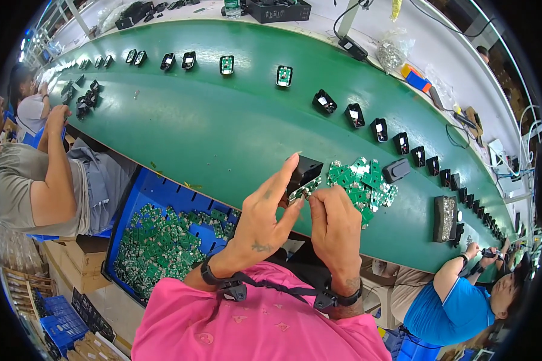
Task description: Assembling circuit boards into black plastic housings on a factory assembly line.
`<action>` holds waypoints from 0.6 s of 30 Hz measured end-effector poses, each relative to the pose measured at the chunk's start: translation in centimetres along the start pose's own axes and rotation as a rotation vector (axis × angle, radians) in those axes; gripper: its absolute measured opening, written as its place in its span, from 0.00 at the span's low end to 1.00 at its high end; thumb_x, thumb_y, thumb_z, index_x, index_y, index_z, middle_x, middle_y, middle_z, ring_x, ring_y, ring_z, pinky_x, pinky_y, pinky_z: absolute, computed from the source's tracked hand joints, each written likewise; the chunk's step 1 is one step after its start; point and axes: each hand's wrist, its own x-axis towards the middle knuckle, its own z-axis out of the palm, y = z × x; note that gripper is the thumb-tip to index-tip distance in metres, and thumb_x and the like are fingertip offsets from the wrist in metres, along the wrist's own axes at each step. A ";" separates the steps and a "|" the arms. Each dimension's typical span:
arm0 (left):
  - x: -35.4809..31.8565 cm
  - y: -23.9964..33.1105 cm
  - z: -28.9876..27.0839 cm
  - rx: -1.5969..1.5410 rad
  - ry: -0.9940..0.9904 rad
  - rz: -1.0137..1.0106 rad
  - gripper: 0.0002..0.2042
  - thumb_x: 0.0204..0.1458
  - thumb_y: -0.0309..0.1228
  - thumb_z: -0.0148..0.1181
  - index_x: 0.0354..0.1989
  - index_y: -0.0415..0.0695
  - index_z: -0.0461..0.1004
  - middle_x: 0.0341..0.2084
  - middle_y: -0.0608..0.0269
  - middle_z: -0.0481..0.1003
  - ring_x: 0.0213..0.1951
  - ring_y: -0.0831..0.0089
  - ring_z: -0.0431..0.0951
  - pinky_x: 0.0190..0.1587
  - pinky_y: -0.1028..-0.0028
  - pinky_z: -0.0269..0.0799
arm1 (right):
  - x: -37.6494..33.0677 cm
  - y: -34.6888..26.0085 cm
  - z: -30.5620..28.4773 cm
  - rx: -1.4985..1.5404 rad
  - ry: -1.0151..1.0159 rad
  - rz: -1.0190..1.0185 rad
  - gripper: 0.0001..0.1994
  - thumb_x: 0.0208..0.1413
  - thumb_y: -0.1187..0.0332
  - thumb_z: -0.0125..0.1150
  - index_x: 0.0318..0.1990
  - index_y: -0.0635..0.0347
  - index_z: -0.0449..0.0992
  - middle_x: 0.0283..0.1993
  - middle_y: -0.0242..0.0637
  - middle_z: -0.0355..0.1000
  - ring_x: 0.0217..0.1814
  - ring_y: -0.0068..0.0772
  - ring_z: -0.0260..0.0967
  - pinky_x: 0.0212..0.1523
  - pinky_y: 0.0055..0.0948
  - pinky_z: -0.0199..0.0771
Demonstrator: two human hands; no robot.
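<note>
My left hand (262, 216) is closed around a small black plastic housing (308, 169), which is tilted with its opening toward me. At that opening is a green circuit board (297, 194) with silvery parts. The fingers of my right hand (334, 225) pinch together at the board's edge; the fingertips partly hide what lies between them. Just beyond my right hand, a loose pile of green circuit boards (360, 180) lies on the green work surface (235, 144). Right of the pile is a closed black housing (395, 171).
Open black housings (355, 115) form a long row along the far strip, two holding green boards (284, 76). A blue bin (162, 186) full of boards stands below the table edge. Co-workers sit left (36, 186) and right (451, 301). A foam-like block (444, 218) lies at right.
</note>
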 end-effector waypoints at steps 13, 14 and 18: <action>0.2 0.5 -0.3 0.089 -0.029 0.132 0.33 0.52 0.17 0.61 0.69 0.42 0.61 0.43 0.49 0.77 0.35 0.67 0.78 0.39 0.71 0.76 | 0.1 -0.1 -1.2 -0.031 -0.079 0.007 0.02 0.59 0.77 0.58 0.37 0.63 0.71 0.32 0.45 0.69 0.30 0.52 0.70 0.28 0.42 0.67; 0.2 0.4 -0.2 0.090 -0.029 0.133 0.33 0.52 0.17 0.61 0.69 0.42 0.61 0.43 0.49 0.77 0.35 0.67 0.78 0.39 0.71 0.76 | 0.1 -0.1 -1.3 -0.040 -0.109 0.008 0.02 0.58 0.77 0.58 0.37 0.63 0.71 0.32 0.45 0.69 0.30 0.53 0.70 0.28 0.43 0.67; 0.2 0.9 -0.3 0.131 -0.064 0.151 0.33 0.52 0.17 0.61 0.69 0.41 0.61 0.45 0.46 0.77 0.36 0.65 0.79 0.40 0.70 0.76 | 0.2 0.5 -1.8 -0.098 -0.203 -0.013 0.02 0.58 0.77 0.58 0.36 0.62 0.71 0.32 0.45 0.69 0.31 0.54 0.70 0.28 0.44 0.67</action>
